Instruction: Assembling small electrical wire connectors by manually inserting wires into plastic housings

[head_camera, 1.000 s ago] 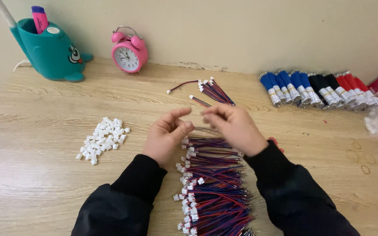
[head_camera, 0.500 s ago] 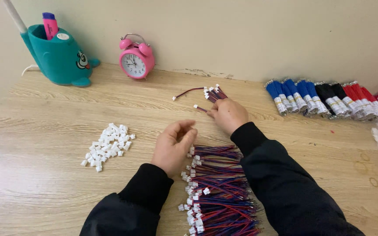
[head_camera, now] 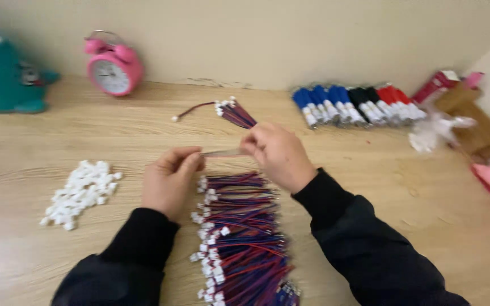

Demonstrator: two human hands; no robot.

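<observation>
Biggest thing here is the wooden table, running under and all around both hands. Right below the hands, stretching back toward the body between the two black sleeves, there's a long heap of red and blue wire leads with little white plugs on their left ends. Far off beyond the left hand sits a teal toy-shaped holder, and next to it a pink alarm clock. Out past the right hand, a row of markers with blue, black and red bodies lies along the wall. Left of the left hand, well apart, is a pile of loose white connector housings. Just beyond the right hand is a smaller bundle of leads, fanned out.

Smallest of all is the single wire lead stretched between the two hands. The left hand pinches one end with thumb and fingertips, the right hand is closed on the other end, hands a little apart with the wire between them. It's blurry, so I can't make out the plug.

I'd guess it's featherlight and floppy, with a thin, slick jacket. Best grabbed near the ends, close to the plug.
</observation>
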